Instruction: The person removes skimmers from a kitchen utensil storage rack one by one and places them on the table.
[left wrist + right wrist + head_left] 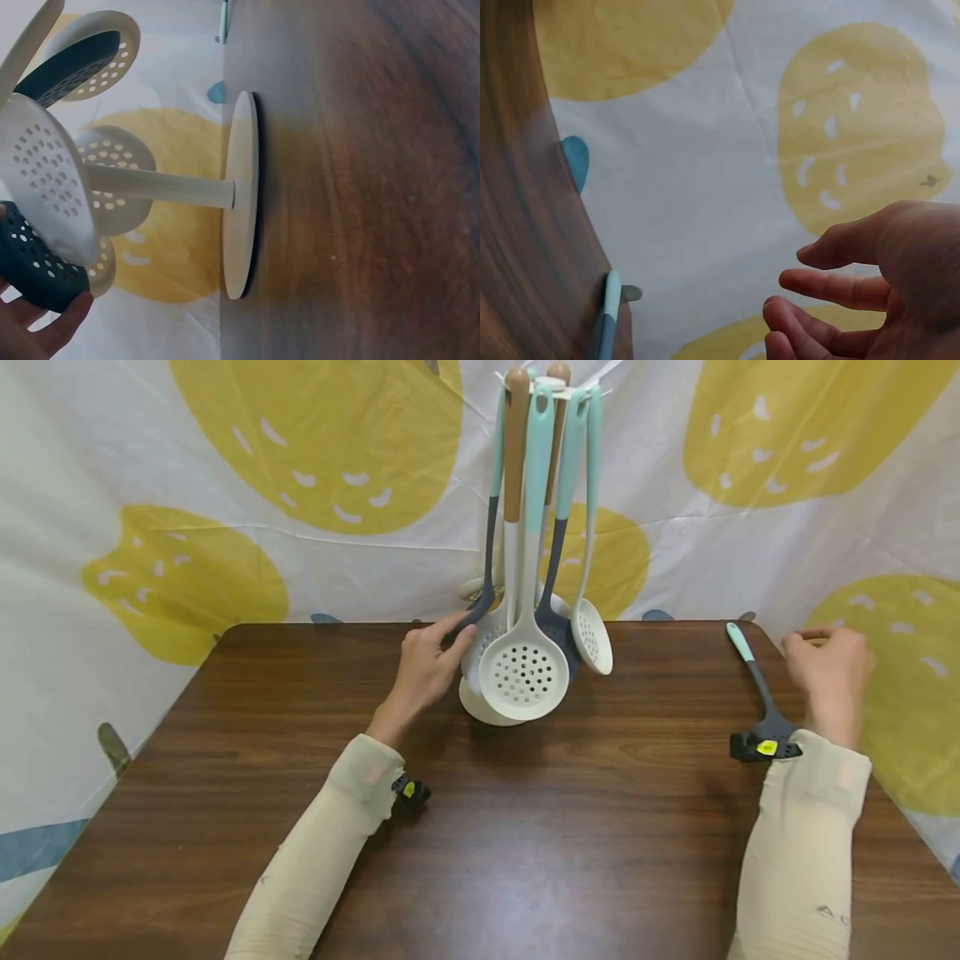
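My left hand (423, 664) pinches the rim of a dark perforated skimmer (37, 262) between thumb and fingers. This skimmer has a mint handle and hangs at the left side of a white utensil stand (240, 195). A white skimmer (523, 693) hangs at the front, with more dark and white perforated heads around it. At the right, my right hand (832, 681) is above the table's edge, fingers loosely curled and holding nothing. Beside it lies a dark utensil with a mint handle (740, 642), its wide end partly hidden by the wrist camera.
The stand is near the back of a dark wooden table (525, 843). Brown-handled utensils (515, 452) also hang from its top. A white cloth with yellow fruit prints (360, 560) hangs behind the table.
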The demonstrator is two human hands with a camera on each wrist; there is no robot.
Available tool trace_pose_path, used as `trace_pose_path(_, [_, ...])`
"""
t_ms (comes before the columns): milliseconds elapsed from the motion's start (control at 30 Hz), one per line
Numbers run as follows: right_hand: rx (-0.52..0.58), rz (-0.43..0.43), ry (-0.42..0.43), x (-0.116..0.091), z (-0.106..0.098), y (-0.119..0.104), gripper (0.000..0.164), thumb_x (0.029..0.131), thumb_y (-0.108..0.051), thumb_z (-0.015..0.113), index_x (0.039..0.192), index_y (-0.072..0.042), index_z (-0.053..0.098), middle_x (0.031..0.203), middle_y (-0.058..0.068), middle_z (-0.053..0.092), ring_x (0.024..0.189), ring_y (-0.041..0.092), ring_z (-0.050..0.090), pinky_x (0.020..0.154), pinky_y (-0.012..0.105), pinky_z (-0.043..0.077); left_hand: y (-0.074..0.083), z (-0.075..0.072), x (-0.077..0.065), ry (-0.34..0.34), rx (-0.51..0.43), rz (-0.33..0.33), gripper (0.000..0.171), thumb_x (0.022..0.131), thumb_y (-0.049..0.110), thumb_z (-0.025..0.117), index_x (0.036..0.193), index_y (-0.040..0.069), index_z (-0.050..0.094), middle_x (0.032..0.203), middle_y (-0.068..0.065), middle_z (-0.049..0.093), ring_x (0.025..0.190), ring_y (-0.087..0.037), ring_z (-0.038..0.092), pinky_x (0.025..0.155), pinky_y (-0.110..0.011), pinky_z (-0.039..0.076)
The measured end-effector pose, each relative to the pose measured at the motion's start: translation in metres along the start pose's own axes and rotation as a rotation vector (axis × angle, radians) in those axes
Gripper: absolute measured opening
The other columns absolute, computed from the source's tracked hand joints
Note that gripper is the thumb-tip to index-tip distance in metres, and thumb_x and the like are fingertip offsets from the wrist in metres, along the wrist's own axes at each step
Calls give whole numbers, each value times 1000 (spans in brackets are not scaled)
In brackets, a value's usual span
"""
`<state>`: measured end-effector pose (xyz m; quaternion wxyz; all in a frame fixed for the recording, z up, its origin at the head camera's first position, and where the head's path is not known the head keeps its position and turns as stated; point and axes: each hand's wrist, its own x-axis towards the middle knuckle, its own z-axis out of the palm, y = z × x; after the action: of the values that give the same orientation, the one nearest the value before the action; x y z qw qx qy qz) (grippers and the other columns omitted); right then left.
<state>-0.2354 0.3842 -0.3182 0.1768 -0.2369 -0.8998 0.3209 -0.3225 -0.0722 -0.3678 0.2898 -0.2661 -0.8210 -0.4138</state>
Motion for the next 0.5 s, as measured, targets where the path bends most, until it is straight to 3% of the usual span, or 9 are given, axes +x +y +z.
trace_pose_path(100, [34, 18, 39, 1, -5, -6, 52, 90, -35, 47, 126, -1, 61, 85, -9, 62, 120, 44, 35, 92, 43, 32, 0, 2, -2, 33, 20, 14, 29, 95, 33, 57, 111, 14, 71, 95, 0, 70, 63, -15, 51, 63, -31, 40])
trace_pose_path(167, [44, 13, 68, 1, -8, -10, 48, 89, -34, 48, 122, -4, 64, 62, -29, 48, 118, 38, 41, 90, 37, 33, 0, 3, -3, 51, 31, 22, 28, 95, 32, 57, 110, 13, 72, 90, -1, 70, 61, -16, 49, 61, -32, 39])
trace_pose_path(233, [46, 5, 89, 1, -11, -13, 46, 87, -34, 48, 118, -5, 66, 52, -39, 34, 110, 29, 48, 83, 29, 35, 0, 3, -4, 64, 38, 23, 28, 95, 32, 57, 108, 13, 72, 85, 0, 69, 59, -16, 48, 60, -33, 38])
trace_pose_path(367, [22, -23, 92, -2, -17, -24, 45, 87, -36, 48, 116, -7, 67, 52, -41, 35, 77, 3, 52, 65, 20, 36, 3, 5, -7, 82, 50, 11, 27, 95, 32, 55, 104, 13, 71, 74, 3, 63, 59, -16, 48, 58, -34, 37])
trace_pose_path(433, [0, -43, 80, -5, -17, -31, 45, 88, -37, 48, 116, -8, 67, 59, -35, 46, 71, -2, 48, 62, 22, 38, 5, 6, -9, 95, 56, 7, 26, 96, 32, 54, 103, 12, 70, 71, 3, 60, 59, -17, 48, 58, -35, 37])
trace_pose_path(500, [-5, -82, 70, -9, -14, -39, 43, 89, -36, 48, 116, -8, 67, 73, -21, 61, 72, 2, 51, 62, 25, 40, 7, 7, -11, 110, 65, 7, 26, 96, 32, 54, 101, 12, 69, 71, 4, 59, 59, -16, 48, 58, -35, 38])
